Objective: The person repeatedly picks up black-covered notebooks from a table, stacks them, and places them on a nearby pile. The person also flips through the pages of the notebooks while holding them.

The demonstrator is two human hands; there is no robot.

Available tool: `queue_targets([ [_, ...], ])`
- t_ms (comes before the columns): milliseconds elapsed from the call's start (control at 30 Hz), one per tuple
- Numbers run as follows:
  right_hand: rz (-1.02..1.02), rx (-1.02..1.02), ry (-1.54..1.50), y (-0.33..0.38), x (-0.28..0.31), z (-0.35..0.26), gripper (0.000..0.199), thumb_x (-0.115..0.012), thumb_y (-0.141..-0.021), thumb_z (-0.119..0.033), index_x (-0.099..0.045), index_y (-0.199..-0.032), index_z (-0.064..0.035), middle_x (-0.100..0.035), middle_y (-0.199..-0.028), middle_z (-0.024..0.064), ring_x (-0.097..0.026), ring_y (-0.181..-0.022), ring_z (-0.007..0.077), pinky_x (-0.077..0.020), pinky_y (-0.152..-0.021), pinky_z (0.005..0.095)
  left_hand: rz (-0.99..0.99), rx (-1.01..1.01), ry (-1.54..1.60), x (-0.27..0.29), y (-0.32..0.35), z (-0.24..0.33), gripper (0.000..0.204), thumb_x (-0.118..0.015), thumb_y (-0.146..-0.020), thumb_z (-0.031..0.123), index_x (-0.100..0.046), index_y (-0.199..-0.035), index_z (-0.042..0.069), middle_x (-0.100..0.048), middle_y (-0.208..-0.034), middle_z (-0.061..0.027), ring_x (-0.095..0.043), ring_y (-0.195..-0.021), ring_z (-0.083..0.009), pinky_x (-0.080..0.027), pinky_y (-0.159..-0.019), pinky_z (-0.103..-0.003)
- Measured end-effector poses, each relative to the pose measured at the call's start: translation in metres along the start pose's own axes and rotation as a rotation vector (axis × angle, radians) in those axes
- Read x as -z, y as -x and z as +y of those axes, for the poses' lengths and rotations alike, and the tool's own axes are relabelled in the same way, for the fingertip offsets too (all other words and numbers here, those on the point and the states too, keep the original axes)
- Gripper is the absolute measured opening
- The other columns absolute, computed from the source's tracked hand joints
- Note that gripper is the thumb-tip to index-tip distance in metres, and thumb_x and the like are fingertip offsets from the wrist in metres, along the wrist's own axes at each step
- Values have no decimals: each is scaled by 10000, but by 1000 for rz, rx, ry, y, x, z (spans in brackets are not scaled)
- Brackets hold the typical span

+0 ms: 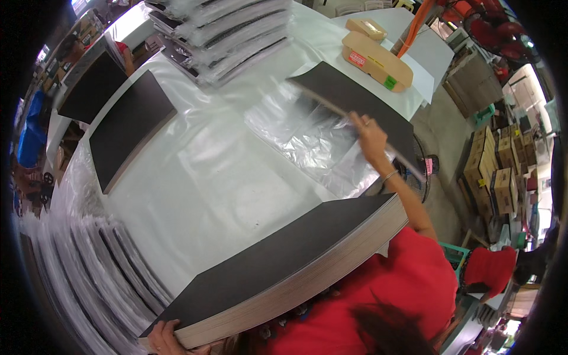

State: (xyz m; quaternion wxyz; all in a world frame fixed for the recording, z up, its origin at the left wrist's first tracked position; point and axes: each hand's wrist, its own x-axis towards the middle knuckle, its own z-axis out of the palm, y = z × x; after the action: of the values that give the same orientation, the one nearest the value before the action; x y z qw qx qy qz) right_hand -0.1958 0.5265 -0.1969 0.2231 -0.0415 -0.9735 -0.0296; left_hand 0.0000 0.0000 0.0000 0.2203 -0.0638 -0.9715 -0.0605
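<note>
Near the far right of the table, my right hand [373, 139] grips the near edge of a black board [355, 97], slightly blurred. The board lies partly over clear plastic bags [313, 139]. Close to my body, a thick stack of black boards [284, 263] with pale layered edges stretches across the table. At its left corner my left hand [165, 338] holds on, fingers bent over the top edge. Another black board [130, 127] lies flat on the table's left side.
Plastic-wrapped boards stand piled at the back [236, 41] and along the lower left [100, 278]. A brown cardboard package [377, 61] sits on the white-covered table [195, 207]. Cardboard boxes [494, 171] and a fan [421, 168] stand at right. Another person [122, 53] is at the far left.
</note>
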Motion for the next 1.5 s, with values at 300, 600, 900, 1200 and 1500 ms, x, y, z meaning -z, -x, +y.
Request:
queue_targets([
  [300,-237,12,-177,58,-76,-28,603,-714,-706,-203,-508,-1273,-207,-520,-1071,63,-525,-910,250,-504,-764,374,-94,7,-87,3,-1,3,730,-571,-688,722,-639,-941,40,-619,-920,-149,-581,-897,-322,-415,-838,-423],
  [600,-239,113,-205,71,-104,-83,563,-569,-822,-484,-459,-1331,-268,-377,-1384,107,-306,-1308,327,-218,-1015,625,-100,43,-142,1,23,-22,909,-515,-572,869,-615,-865,14,-587,-891,-134,-552,-950,-328,-371,-859,-460],
  [900,-235,32,-109,31,-145,-33,522,-526,-896,-208,-364,-1385,-293,-363,-1416,72,-291,-1336,316,-205,-1031,660,-26,181,-118,-6,22,-1,980,-455,-498,922,-608,-856,23,-588,-887,-127,-539,-951,-328,-371,-866,-470],
  [1200,-573,-3,-921,-1,-115,1,482,-581,-825,-69,-481,-1296,-96,-465,-1338,113,-404,-1264,282,-282,-1077,444,-52,167,-120,-1,23,2,931,-579,-393,843,-596,-843,28,-565,-908,-120,-537,-936,-315,-374,-848,-451],
  [1500,-1207,-85,-1369,132,11,26,762,-592,-859,-443,-226,-1447,-125,-168,-1505,161,-138,-1404,300,-189,-1108,501,-200,307,-30,17,13,-1,732,-773,-396,572,-604,-903,72,-509,-1034,-96,-471,-1064,-313,-333,-962,-475],
])
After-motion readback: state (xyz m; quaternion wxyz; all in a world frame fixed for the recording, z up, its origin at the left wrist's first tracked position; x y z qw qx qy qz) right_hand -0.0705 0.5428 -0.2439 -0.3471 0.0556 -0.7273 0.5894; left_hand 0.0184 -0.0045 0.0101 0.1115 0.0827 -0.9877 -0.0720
